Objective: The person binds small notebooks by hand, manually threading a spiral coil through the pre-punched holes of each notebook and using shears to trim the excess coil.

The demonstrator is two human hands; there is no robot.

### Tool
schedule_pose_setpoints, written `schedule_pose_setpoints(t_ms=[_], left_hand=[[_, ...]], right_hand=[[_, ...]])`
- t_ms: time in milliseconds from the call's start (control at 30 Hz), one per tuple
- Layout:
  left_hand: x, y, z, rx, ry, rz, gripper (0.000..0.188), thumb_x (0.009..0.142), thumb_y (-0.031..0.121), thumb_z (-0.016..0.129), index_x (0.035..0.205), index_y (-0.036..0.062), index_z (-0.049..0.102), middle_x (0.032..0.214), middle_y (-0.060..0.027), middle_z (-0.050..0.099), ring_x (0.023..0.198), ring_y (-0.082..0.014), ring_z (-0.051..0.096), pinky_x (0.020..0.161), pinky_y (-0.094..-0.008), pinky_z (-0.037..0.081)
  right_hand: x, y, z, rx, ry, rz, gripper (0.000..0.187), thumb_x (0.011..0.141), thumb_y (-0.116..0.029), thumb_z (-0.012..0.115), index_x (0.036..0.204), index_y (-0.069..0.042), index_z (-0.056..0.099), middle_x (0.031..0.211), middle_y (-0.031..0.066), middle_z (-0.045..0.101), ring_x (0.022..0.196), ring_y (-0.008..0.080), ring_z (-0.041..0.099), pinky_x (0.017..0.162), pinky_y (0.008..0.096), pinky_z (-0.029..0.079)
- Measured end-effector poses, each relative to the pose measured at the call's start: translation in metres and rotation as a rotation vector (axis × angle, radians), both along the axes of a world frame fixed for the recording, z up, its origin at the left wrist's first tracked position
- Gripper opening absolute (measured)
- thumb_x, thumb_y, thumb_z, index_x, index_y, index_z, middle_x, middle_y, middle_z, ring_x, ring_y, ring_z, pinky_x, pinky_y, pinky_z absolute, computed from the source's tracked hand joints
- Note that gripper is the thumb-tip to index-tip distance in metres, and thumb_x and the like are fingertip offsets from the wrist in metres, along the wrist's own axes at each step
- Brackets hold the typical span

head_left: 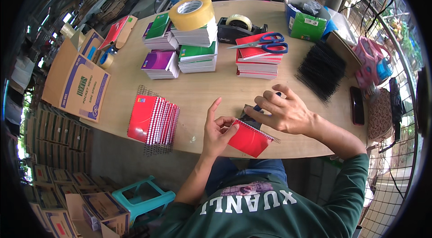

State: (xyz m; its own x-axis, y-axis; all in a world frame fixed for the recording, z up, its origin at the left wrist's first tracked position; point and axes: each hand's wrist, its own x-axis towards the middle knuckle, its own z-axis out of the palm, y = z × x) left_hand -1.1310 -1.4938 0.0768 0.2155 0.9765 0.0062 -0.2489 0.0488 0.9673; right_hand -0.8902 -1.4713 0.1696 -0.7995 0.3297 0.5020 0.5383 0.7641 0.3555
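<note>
My left hand [217,127] pinches the left corner of a small red spiral notebook [249,140] at the table's front edge, index finger raised. My right hand [281,112] rests over the notebook's top edge by its wire spiral, fingers curled on a small dark tool that is mostly hidden under them. A row of red spiral notebooks [152,119] stands to the left of my hands, with loose black wire spirals under it.
Piles of purple, green and red notebooks [198,56] sit mid-table, with a big tape roll [191,12], a tape dispenser [238,26] and blue-handled scissors [265,43]. Black binding spirals [320,70] lie at the right. A cardboard box [76,83] stands left, a teal stool [141,197] below.
</note>
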Motion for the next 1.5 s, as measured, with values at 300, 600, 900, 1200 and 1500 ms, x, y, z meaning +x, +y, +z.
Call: schedule_pose_setpoints(t_ms=[300, 600, 900, 1200, 1500], left_hand=[[-0.001, -0.009, 0.004, 0.129, 0.267, 0.141, 0.065, 0.089, -0.001, 0.069, 0.147, 0.0048, 0.04, 0.098, -0.007, 0.07, 0.088, -0.0096, 0.065, 0.079, -0.0237, 0.052], [-0.155, -0.025, 0.136, 0.608, 0.355, 1.004, 0.025, 0.097, 0.005, 0.061, 0.121, -0.0028, 0.058, 0.112, -0.0093, 0.06, 0.1, -0.0113, 0.057, 0.085, -0.0268, 0.05], [-0.224, -0.013, 0.085, 0.268, 0.543, 1.112, 0.025, 0.096, -0.005, 0.053, 0.12, -0.004, 0.055, 0.114, -0.0108, 0.058, 0.095, -0.0118, 0.056, 0.087, -0.0266, 0.048], [-0.224, -0.026, 0.049, 0.201, 0.94, 1.129, 0.019, 0.089, 0.005, 0.069, 0.105, -0.0028, 0.063, 0.092, -0.0056, 0.061, 0.083, -0.012, 0.055, 0.072, -0.0262, 0.049], [-0.138, -0.04, 0.11, 0.733, 0.752, 1.165, 0.034, 0.091, 0.014, 0.069, 0.123, 0.0046, 0.061, 0.128, -0.01, 0.053, 0.11, -0.0179, 0.052, 0.089, -0.0324, 0.047]], right_hand=[[-0.006, -0.006, -0.011, -1.149, 0.308, -0.256, 0.04, 0.076, -0.022, 0.081, 0.114, -0.008, 0.074, 0.093, 0.0151, 0.068, 0.083, 0.0304, 0.068, 0.07, 0.04, 0.055], [0.048, -0.023, -0.018, -0.841, 0.85, -0.531, 0.053, 0.071, -0.011, 0.084, 0.12, 0.001, 0.07, 0.085, 0.0101, 0.064, 0.075, 0.0183, 0.061, 0.076, 0.0307, 0.05], [0.06, -0.05, -0.099, -0.821, 0.894, -0.797, 0.049, 0.07, -0.013, 0.085, 0.116, -0.001, 0.071, 0.09, 0.0127, 0.066, 0.082, 0.0252, 0.063, 0.08, 0.037, 0.051], [0.065, -0.051, -0.132, -0.541, 0.565, -0.933, 0.058, 0.066, -0.015, 0.086, 0.121, -0.006, 0.069, 0.117, 0.0143, 0.058, 0.111, 0.0337, 0.052, 0.096, 0.0461, 0.045], [-0.019, -0.043, -0.126, -0.703, 0.405, -0.348, 0.064, 0.067, -0.015, 0.083, 0.129, -0.017, 0.066, 0.139, 0.0227, 0.049, 0.118, 0.0389, 0.054, 0.096, 0.0488, 0.049]])
